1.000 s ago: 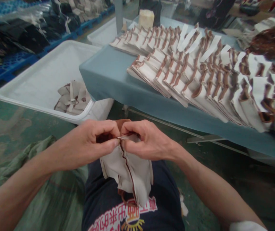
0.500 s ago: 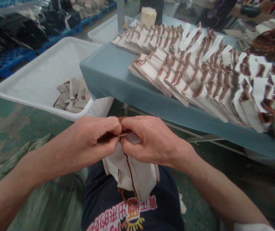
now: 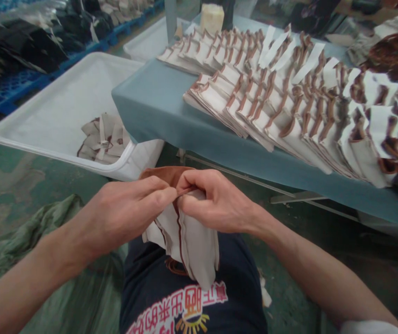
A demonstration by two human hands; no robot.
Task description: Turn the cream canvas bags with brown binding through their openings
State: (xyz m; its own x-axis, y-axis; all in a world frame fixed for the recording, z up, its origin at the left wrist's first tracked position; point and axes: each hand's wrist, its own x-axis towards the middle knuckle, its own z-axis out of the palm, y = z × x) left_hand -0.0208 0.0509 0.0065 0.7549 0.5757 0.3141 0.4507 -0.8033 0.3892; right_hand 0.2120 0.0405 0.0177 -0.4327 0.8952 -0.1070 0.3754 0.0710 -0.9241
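An off-white sewn fabric piece with brown edging (image 3: 199,243) hangs between my two hands, above my lap. Brown material shows along its upper rim. My left hand (image 3: 134,202) is closed, its thumb and fingers pinched on the rim near the middle. My right hand (image 3: 216,197) grips the same rim just to the right, with thumb and curled fingers closed round a fold. The two sets of fingertips almost meet. Dark seams run down the front of the piece, and its lower end rests against my dark printed clothing (image 3: 192,292).
Ahead and right, a blue-covered table (image 3: 150,97) carries rows of similar off-white pieces (image 3: 271,102) and white strips. At left stands a white plastic tub (image 3: 45,120) holding a tied bundle (image 3: 103,139). Green sacking (image 3: 62,260) lies lower left. Blue pallets (image 3: 62,69) bear dark stacks.
My left hand has shifted its grip and turned, so its back now shows more. More of the brown rim is visible behind the hands. The hanging piece has swung slightly left.
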